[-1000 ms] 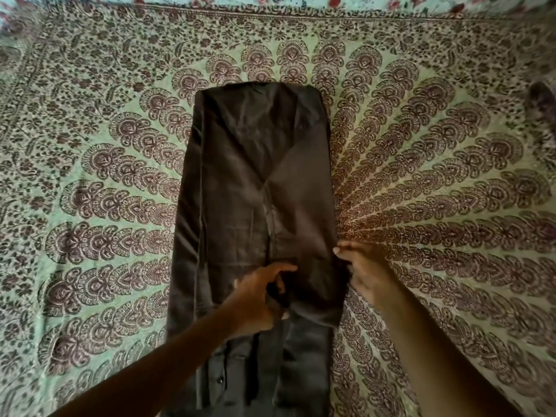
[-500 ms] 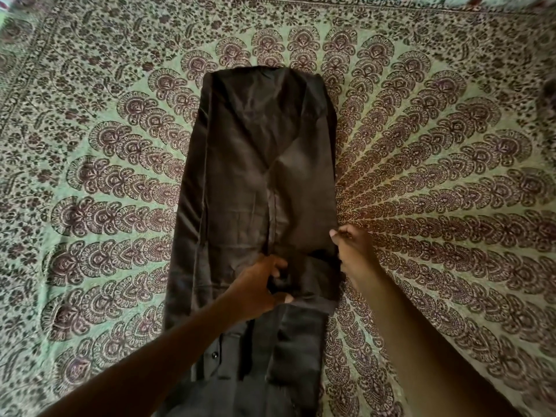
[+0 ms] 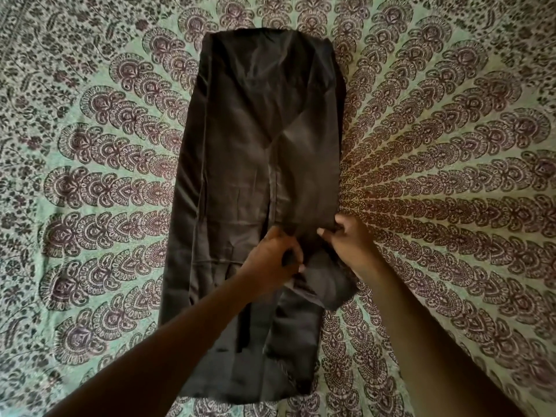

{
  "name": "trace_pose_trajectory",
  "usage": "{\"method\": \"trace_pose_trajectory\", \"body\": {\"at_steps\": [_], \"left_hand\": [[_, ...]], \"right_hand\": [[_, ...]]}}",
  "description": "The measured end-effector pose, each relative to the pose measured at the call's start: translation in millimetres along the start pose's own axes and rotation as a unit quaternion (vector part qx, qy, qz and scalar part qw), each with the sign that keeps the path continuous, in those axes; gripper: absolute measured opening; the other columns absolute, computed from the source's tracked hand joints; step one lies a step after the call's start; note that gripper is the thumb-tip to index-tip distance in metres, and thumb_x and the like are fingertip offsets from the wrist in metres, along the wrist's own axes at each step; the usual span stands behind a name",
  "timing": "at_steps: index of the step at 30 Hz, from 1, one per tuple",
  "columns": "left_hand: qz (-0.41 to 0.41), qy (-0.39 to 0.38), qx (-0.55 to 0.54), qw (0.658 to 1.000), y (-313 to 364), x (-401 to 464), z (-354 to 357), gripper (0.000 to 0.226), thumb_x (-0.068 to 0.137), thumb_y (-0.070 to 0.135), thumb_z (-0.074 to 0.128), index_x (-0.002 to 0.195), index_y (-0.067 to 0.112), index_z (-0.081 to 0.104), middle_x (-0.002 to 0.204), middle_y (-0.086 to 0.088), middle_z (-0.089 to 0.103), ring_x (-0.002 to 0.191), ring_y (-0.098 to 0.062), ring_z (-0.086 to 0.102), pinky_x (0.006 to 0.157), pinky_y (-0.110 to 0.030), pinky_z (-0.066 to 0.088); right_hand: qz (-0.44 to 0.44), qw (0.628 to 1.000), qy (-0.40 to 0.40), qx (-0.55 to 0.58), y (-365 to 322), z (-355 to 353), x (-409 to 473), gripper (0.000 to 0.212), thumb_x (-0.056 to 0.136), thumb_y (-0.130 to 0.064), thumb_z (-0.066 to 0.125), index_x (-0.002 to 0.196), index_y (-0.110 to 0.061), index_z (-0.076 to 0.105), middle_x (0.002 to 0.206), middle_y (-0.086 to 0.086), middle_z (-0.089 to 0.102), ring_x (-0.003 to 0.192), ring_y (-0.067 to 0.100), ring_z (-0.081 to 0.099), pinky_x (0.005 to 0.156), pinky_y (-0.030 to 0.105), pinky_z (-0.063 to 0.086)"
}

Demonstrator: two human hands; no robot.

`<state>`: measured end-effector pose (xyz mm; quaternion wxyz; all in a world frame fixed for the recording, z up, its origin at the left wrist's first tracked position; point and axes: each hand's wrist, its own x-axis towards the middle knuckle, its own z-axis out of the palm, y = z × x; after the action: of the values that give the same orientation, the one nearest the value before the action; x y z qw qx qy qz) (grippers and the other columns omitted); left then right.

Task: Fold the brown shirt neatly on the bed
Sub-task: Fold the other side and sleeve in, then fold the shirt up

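Since a second ago, drawn closer: left hand (image 3: 272,257) and right hand (image 3: 350,245), fingers (image 3: 326,233) apparently curled, pinching the sleeve end of the brown shirt (image 3: 255,145) mid-bed (image 3: 90,145); best kept taut and laid square.

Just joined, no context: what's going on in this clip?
A person is folding a brown shirt on a bed covered with a green patterned bedspread. The shirt lies as a long narrow strip, its sides already folded in. The left hand and the right hand both grip bunched fabric partway up the strip, on its right side. The lengthwise fold is not yet done.
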<state>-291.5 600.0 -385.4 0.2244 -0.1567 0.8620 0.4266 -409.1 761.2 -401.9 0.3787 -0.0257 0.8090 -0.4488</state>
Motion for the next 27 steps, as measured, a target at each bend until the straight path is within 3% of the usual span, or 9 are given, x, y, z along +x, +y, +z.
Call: {"method": "trace_pose_trajectory", "body": {"at_steps": [2,4,9,13,16,18,21,25,27], "left_hand": [[0.001,-0.011,-0.049,0.999,1,-1,-1,0.018,0.083,0.014,0.081,0.084,0.026,0.068,0.112,0.006,0.065,0.093,0.004,0.061,0.084,-0.016,0.05],[-0.012,-0.029,-0.07,0.997,0,-6,-1,0.018,0.083,0.014,0.081,0.085,0.026,0.068,0.11,0.008,0.071,0.083,0.015,0.061,0.077,-0.009,0.047],[-0.018,-0.054,-0.05,0.997,2,-18,13,0.071,0.073,0.034,0.09,0.13,0.035,0.048,0.116,0.013,0.066,0.105,-0.006,0.062,0.093,-0.028,0.052],[0.006,-0.059,-0.002,0.998,2,-18,25,0.067,0.078,0.025,0.084,0.136,0.038,0.051,0.116,0.006,0.069,0.109,-0.013,0.065,0.095,-0.029,0.053],[0.049,-0.119,0.003,0.992,-6,-21,14,0.036,0.08,0.017,0.084,0.114,0.021,0.073,0.11,0.008,0.067,0.103,-0.006,0.064,0.087,-0.007,0.045],[0.071,-0.162,0.029,0.984,-13,-30,1,0.024,0.083,0.013,0.081,0.104,0.023,0.076,0.1,0.021,0.058,0.095,0.006,0.059,0.084,-0.007,0.047],[0.103,-0.2,0.091,0.97,-30,-47,-10,0.034,0.087,0.003,0.07,0.105,0.03,0.076,0.1,0.026,0.051,0.091,0.02,0.048,0.078,-0.003,0.04],[0.141,-0.192,0.143,0.96,-54,-70,-9,0.029,0.095,0.014,0.063,0.11,0.036,0.075,0.124,0.021,0.056,0.102,0.011,0.052,0.088,-0.014,0.044],[0.157,-0.172,0.135,0.963,-62,-76,-6,0.025,0.095,0.016,0.067,0.109,0.034,0.076,0.126,0.019,0.058,0.107,0.004,0.059,0.09,-0.017,0.05]], "right_hand": [[0.007,1.0,-0.004,0.023,1,2,1,0.005,0.091,-0.018,0.074,0.095,-0.021,0.076,0.096,-0.002,0.079,0.094,0.018,0.074,0.092,0.05,0.059],[0.017,0.998,-0.001,0.054,4,4,0,0.014,0.086,-0.023,0.075,0.1,-0.02,0.078,0.101,0.0,0.079,0.1,0.022,0.074,0.094,0.056,0.058],[0.04,0.991,0.014,0.124,12,9,-2,0.015,0.091,-0.004,0.07,0.097,-0.015,0.078,0.104,0.009,0.079,0.106,0.031,0.073,0.097,0.06,0.055],[0.036,0.991,0.005,0.126,16,4,-1,0.021,0.094,-0.002,0.068,0.101,-0.02,0.076,0.107,0.005,0.078,0.108,0.025,0.072,0.098,0.045,0.058],[0.031,0.992,0.015,0.123,17,1,1,0.02,0.095,-0.001,0.067,0.102,-0.019,0.075,0.096,0.001,0.077,0.094,0.02,0.074,0.068,0.021,0.058],[0.042,0.991,0.019,0.126,18,1,3,0.019,0.095,-0.003,0.068,0.099,-0.02,0.076,0.096,0.004,0.078,0.094,0.024,0.074,0.068,0.029,0.061],[0.068,0.99,0.029,0.116,19,3,3,0.018,0.092,-0.008,0.072,0.092,-0.025,0.079,0.099,0.009,0.079,0.097,0.033,0.076,0.082,0.064,0.06],[0.063,0.992,0.074,0.086,18,12,-1,0.008,0.077,-0.027,0.081,0.077,-0.035,0.079,0.09,0.006,0.079,0.092,0.034,0.076,0.082,0.063,0.06],[0.059,0.992,0.094,0.054,14,15,-4,0.013,0.08,-0.024,0.083,0.074,-0.033,0.076,0.085,0.001,0.078,0.088,0.029,0.076,0.08,0.058,0.062]]}}
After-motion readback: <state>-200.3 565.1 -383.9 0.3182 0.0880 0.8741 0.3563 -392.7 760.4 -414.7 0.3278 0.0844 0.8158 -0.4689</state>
